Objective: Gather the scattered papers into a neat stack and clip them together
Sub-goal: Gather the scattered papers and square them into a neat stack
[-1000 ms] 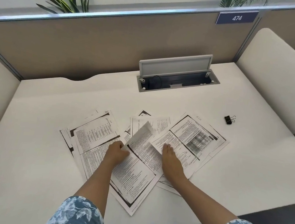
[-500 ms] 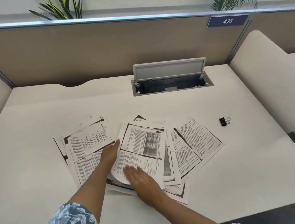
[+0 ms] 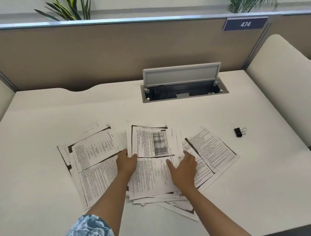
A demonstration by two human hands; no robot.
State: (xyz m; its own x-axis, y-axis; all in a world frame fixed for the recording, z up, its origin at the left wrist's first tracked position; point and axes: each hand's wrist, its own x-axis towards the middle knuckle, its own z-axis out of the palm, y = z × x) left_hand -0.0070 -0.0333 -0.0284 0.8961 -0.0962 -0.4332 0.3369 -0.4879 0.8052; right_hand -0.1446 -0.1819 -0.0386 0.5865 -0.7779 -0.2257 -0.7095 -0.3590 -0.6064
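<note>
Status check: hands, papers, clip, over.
Left hand pinching middle pile edge; right hand flat on it. Sheets loose left and right. Binder clip untouched, nothing blocking.

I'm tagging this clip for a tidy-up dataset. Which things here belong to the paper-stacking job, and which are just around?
Part of the job:
- middle pile of papers, left hand gripping its edge, right hand flat on it
- loose sheets at left
- loose sheets at right
- black binder clip, lying apart

Just around:
- open cable box
- plants
- number sign 474
</note>
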